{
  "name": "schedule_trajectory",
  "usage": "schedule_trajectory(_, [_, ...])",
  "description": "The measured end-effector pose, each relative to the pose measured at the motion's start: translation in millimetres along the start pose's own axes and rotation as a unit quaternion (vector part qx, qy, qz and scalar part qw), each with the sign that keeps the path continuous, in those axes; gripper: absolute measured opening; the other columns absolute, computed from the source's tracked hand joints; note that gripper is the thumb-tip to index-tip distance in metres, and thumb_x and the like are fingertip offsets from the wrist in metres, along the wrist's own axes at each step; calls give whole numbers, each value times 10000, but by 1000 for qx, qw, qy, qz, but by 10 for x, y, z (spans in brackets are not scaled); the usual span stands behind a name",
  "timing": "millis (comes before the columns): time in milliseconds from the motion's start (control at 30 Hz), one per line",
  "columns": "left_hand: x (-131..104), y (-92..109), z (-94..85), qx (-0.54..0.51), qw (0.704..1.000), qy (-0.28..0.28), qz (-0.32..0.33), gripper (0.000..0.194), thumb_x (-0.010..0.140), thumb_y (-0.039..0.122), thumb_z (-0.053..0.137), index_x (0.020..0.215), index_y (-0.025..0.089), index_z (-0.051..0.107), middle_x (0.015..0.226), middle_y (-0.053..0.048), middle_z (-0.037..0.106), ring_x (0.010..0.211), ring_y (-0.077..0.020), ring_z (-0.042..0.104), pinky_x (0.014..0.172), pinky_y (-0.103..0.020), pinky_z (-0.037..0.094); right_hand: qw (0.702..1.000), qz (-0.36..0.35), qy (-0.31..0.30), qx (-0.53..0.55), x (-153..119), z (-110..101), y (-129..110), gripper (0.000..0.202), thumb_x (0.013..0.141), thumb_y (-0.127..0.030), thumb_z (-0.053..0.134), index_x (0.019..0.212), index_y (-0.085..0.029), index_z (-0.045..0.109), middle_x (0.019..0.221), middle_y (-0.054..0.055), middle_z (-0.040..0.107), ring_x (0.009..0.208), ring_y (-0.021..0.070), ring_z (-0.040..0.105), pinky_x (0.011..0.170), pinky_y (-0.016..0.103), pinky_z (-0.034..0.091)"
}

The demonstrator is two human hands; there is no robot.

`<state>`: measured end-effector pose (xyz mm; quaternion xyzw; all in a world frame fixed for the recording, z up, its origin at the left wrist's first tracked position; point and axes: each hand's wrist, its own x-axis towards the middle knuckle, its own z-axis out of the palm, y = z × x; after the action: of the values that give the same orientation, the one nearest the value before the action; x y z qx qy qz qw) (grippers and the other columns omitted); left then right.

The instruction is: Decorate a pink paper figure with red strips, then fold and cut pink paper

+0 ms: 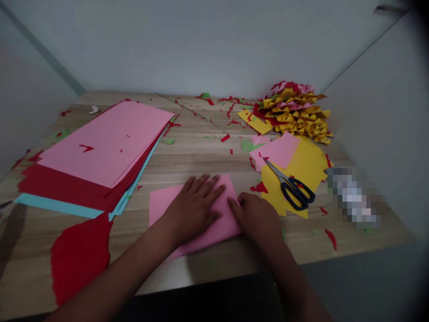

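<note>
A pink sheet of paper (167,199), which looks folded, lies near the front of the table. My left hand (197,208) rests flat across its middle with fingers stretched out. At the sheet's right edge is my right hand (258,217), its fingers curled and the thumb pressing on the paper; whether the edge is pinched between them is hard to see. To the right, scissors (295,190) with dark handles lie on yellow paper (310,163), their blades partly over a pink piece (279,150).
Stacked pink (110,138), red (67,185) and light blue sheets (60,205) lie at the left. A torn red piece (82,257) sits in front. A folded yellow, pink and red paper construction (296,112) stands back right. Scraps dot the wooden table (197,156); walls enclose it.
</note>
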<state>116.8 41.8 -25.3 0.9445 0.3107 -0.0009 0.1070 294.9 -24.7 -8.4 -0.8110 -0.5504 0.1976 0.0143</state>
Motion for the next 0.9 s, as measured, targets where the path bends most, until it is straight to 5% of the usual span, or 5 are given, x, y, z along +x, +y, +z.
schedule_trajectory(333, [-54,-40,185,-23,993,116,12,557,988,449,503,1514,269,468,1612,-110,406,1450,-330,387,1178,-547,275,998,30,37,29,106,65,17,333,889,-467,580,636,-259,635,576,19,690,542,210,614,547,295,259])
schedule_trajectory(667, [-48,-62,93,-25,995,92,5,546,980,403,504,1510,279,466,1584,-62,456,1402,-310,457,1179,-535,320,989,-15,67,129,55,135,125,394,889,-494,564,561,-276,585,427,-30,606,343,150,524,426,264,264])
schedule_trajectory(900, [-28,-70,71,-9,996,93,-2,540,972,404,493,1501,301,473,1581,-43,461,1353,-307,490,1124,-523,371,995,24,56,84,0,84,39,357,915,-472,587,612,-284,594,475,-41,629,395,160,579,458,268,337])
